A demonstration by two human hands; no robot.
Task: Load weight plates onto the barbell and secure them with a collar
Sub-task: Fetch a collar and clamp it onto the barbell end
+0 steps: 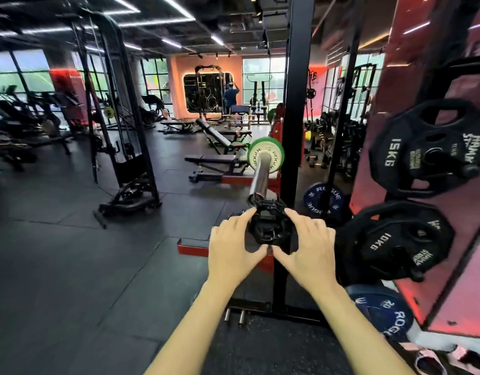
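Note:
The steel barbell sleeve [260,175] points toward me from the rack, with a green and white plate [256,151] loaded at its far end. A black plastic collar [268,224] sits at the sleeve's near tip. My left hand [233,250] grips the collar's left side with forefinger above and thumb below. My right hand [307,247] holds its right side the same way. Whether the collar is on the sleeve or just in front of it is hidden.
A black rack upright [294,131] stands right of the sleeve. On the right, storage pegs carry a black 15 kg plate [422,150] and a black 10 kg plate [395,239]. Blue plates [324,201] lean near the floor. Benches and machines fill the room behind.

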